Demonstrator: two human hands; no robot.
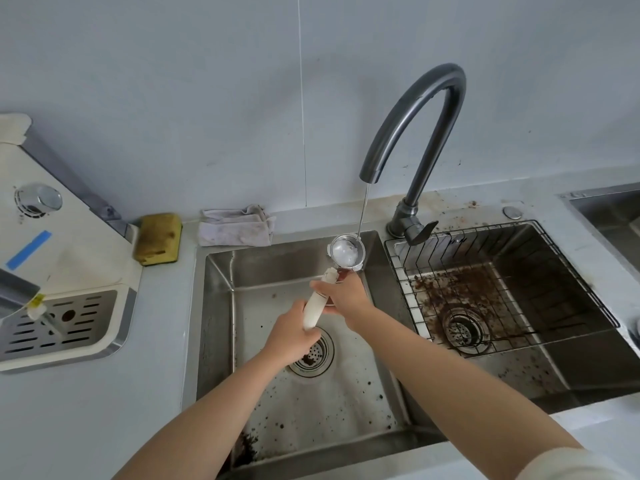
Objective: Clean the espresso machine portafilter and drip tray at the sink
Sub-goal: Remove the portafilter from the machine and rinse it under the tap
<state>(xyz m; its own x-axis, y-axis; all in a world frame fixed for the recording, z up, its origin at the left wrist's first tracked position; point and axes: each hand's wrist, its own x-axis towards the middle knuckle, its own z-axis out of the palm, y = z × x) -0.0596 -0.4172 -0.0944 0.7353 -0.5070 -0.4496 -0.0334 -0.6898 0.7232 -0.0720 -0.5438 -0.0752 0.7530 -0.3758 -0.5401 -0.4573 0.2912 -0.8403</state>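
Grey bench (pixel 104 410) carries our steel sink (pixel 218 306), grounds (pixel 460 289) speckled in both basins. Machine (pixel 69 244) sits left, drip tray (pixel 62 320) seated in its base. Tap (pixel 426 109) runs a thin stream into the portafilter (pixel 344 252), held over the left basin. Our left hand (pixel 291 336) grips its handle end; right hand (pixel 346 299) grips near its neck.

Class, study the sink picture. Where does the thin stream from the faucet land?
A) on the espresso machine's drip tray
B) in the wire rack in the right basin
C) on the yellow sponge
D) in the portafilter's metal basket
D: the stream from the faucet drops into the basket of the portafilter, which the left hand and right hand grip by its handle over the left basin.
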